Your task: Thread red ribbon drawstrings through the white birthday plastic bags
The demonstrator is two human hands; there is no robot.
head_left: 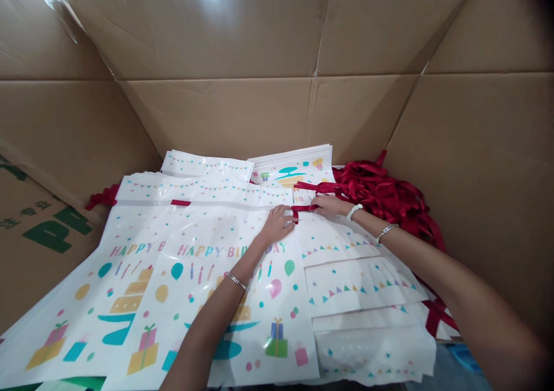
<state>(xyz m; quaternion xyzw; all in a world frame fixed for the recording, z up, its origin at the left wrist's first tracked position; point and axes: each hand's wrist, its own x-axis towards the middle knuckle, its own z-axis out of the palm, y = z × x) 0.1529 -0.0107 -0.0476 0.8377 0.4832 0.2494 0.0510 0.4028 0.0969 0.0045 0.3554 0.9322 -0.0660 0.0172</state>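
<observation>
My right hand (329,205) is closed on a red ribbon (304,209) at the right edge of the top white plastic bag (234,224). Lying over that same edge, my left hand (278,225) has its fingers bent at the ribbon's other end; its fingertips are partly hidden. A short piece of the ribbon runs taut between the two hands. The bag is printed with "HAPPY BIRTHDAY", balloons, candles and gifts. Another red strip (180,202) shows in the pale band across its upper part.
Brown cardboard walls (216,108) rise at the back and both sides. A tangled heap of red ribbons (385,198) lies to the right. More printed bags (363,287) overlap below my right arm, and further stacks (294,169) lie behind. Red ribbon ends (104,197) stick out at left.
</observation>
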